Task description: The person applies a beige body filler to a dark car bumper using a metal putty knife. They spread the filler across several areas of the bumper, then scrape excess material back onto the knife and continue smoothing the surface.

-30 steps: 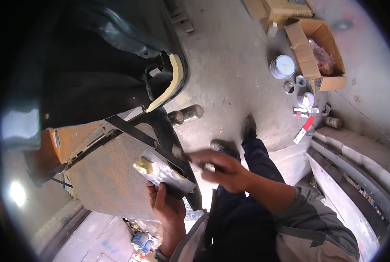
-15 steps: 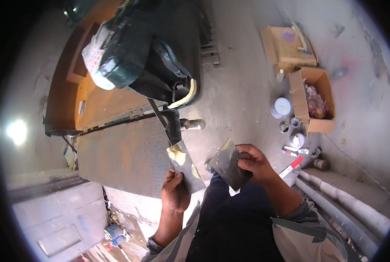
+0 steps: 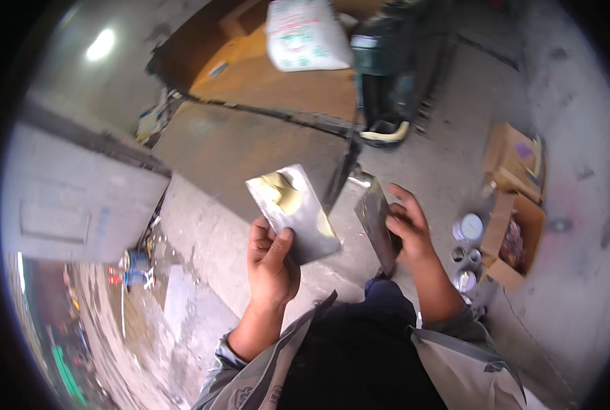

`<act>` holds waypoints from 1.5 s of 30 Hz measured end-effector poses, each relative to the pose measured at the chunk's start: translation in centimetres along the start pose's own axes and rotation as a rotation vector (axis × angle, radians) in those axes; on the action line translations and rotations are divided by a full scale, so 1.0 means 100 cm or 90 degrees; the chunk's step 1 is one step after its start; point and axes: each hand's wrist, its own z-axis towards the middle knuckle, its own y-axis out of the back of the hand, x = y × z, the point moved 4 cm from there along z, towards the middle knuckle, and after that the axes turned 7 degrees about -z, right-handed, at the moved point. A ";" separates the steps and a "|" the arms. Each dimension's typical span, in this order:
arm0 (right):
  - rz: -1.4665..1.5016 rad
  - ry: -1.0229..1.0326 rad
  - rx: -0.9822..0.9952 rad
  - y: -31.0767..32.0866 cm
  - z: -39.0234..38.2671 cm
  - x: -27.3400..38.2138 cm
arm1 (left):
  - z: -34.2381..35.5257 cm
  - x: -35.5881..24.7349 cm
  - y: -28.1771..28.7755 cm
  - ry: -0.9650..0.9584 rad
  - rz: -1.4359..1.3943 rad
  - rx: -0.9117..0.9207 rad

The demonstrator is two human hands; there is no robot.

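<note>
Green print on white sack; left hand gripping paste-smeared plate, right hand gripping second plate.

1 left hand, 1 right hand, 2 flat plates, 1 large cream patch on the left-hand plate. Off right: 2 cardboard boxes, 1 white-lidded pail, 2 small open cups, 1 more round tin near them. Up top: 1 white sack, 1 bright light, 1 cream edge strip; blue cans far left too blurred to count.
</note>
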 end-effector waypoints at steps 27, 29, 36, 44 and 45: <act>-0.181 0.021 0.664 -0.507 -0.007 -0.241 | -0.216 -0.308 0.338 -0.187 0.802 -0.197; -0.111 0.051 0.699 -0.531 0.018 -0.254 | -0.202 -0.312 0.368 -0.080 0.807 -0.175; -0.279 0.277 1.004 -0.640 0.074 -0.295 | -0.161 -0.364 0.492 -0.139 0.112 -0.272; -0.418 0.293 1.036 -0.745 0.151 -0.381 | -0.108 -0.436 0.570 -0.177 0.178 -0.336; -0.440 0.305 1.047 -0.758 0.162 -0.395 | -0.104 -0.443 0.583 -0.184 0.180 -0.336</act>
